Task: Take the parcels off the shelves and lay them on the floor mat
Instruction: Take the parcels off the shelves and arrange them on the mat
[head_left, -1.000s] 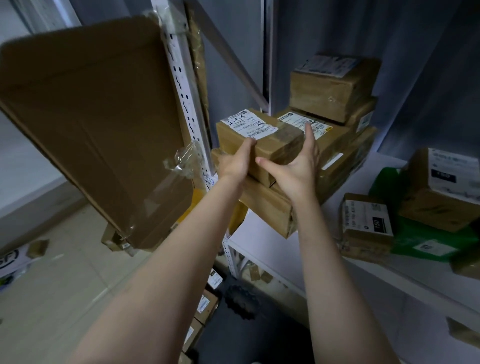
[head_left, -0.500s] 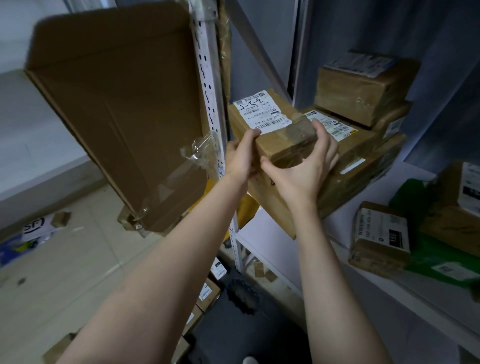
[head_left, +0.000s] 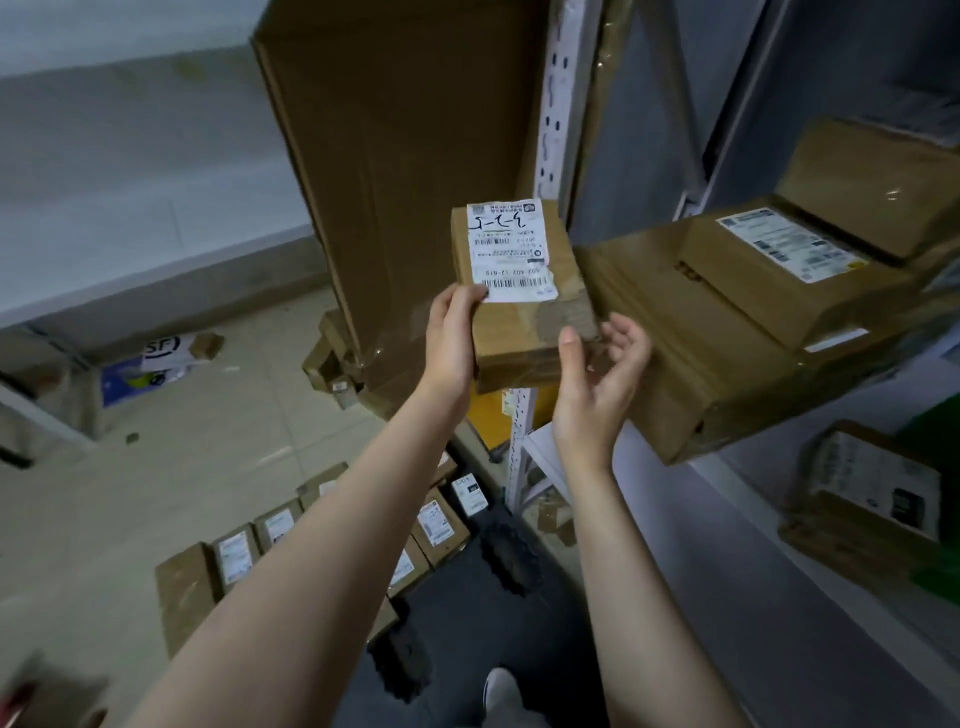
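beside the shelves (head_left: 727, 530) — left hand (head_left: 449, 345) grips taped cardboard parcel (head_left: 524, 332)

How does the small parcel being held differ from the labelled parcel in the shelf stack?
The small parcel is in the air, gripped by the left hand, right hand at its corner; the shelf parcel lies on a larger carton, under another box. The small parcel's label bears big handwritten marks; the shelf parcel's shows only print. Both are brown cardboard with white labels on top.
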